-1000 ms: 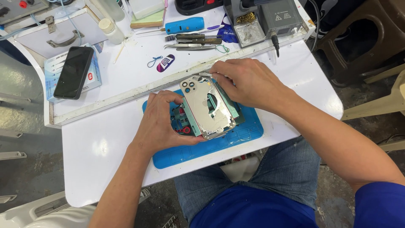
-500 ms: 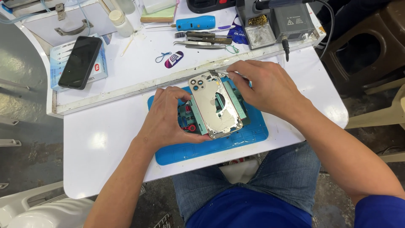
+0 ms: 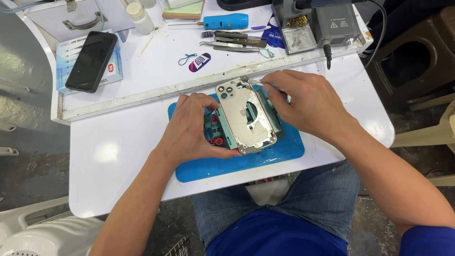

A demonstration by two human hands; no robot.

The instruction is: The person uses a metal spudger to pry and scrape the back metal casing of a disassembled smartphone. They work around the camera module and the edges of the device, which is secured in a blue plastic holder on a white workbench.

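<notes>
The phone shell (image 3: 245,116) lay back-up in a green clamp (image 3: 219,132) on the blue mat (image 3: 265,156) near the table's middle, its back cracked and still on, so most work seemed left. The left hand (image 3: 189,128) curled around the clamp's left side, fingers pressed together. The right hand (image 3: 305,102) pinched a thin metal tool (image 3: 251,81) at the shell's far end.

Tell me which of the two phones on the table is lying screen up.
The black phone at the far left, resting on a small box. The phone housing between the hands shows its cracked back with camera holes.
</notes>
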